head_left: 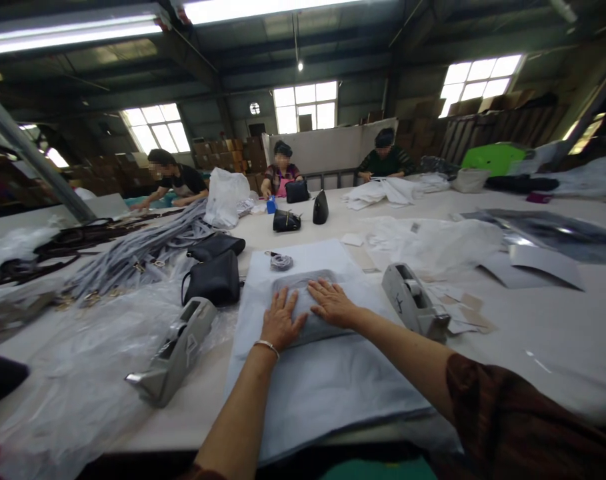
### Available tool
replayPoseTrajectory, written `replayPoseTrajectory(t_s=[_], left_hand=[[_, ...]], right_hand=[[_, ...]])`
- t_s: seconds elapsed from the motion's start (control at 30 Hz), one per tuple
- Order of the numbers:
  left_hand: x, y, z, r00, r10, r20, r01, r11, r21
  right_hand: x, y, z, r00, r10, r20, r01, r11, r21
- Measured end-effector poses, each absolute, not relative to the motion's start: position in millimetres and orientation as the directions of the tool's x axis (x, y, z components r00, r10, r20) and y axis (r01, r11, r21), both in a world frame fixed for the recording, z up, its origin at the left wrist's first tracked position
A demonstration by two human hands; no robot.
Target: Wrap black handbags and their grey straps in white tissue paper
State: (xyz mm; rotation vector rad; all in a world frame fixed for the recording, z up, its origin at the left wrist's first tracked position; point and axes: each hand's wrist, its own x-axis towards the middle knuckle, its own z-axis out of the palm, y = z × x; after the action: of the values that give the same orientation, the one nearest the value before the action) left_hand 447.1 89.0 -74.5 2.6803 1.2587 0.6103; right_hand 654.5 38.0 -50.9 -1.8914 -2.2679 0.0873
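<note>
- While both palms lie flat, the left hand (281, 320) and the right hand (333, 303) press side by side on a grey bag (307, 303) — fingers spread, gripping nothing.
- The grey bag lies in the middle of a pale sheet of wrapping paper (313, 380) spread on the worktop (557, 327), directly in front of the person; a silver bangle (267, 347) circles the left wrist.
- Judged from the flat hands, the step in hand looks like smoothing or flattening the bag on its sheet, with the paper not yet folded over it.
- A next move would likely call for lifting a paper edge without shifting the bag, so one palm might hold it down as the other takes the sheet.
- A small coiled strap (281, 261) rests on the far end of the sheet, apart from the bag.
- Two tape dispensers flank the sheet: one at the left (175, 357) on crinkled clear plastic, one at the right (413, 300) beside paper scraps.
- Two dark bags (213, 270) sit just left of the sheet, near a heap of grey straps (137, 253).
- Three other people (283, 170) work at the far side of the worktop, well apart — their hands are busy with their own pieces.
</note>
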Motion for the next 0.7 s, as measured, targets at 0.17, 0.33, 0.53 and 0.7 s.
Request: replayPoseTrajectory(t_s=[0.17, 0.33, 0.53, 0.7], left_hand=[[446, 99, -85, 0.588, 0.731, 0.346, 0.681, -0.678, 0.275], [450, 117, -94, 0.6, 0.695, 0.395, 0.652, -0.712, 0.261], [450, 121, -102, 0.578, 0.684, 0.444, 0.632, -0.72, 0.287], [452, 117, -99, 0.556, 0.711, 0.431, 0.634, -0.698, 0.333]], right_hand=[[648, 29, -38, -0.171, 0.98, 0.1, 0.956, 0.189, -0.225], [672, -14, -11, -0.11, 0.91, 0.399, 0.9, 0.262, -0.349], [786, -113, 31, 0.723, 0.657, 0.212, 0.504, -0.292, -0.813], [828, -151, 8, 0.804, 0.562, -0.194, 0.128, -0.482, -0.867]])
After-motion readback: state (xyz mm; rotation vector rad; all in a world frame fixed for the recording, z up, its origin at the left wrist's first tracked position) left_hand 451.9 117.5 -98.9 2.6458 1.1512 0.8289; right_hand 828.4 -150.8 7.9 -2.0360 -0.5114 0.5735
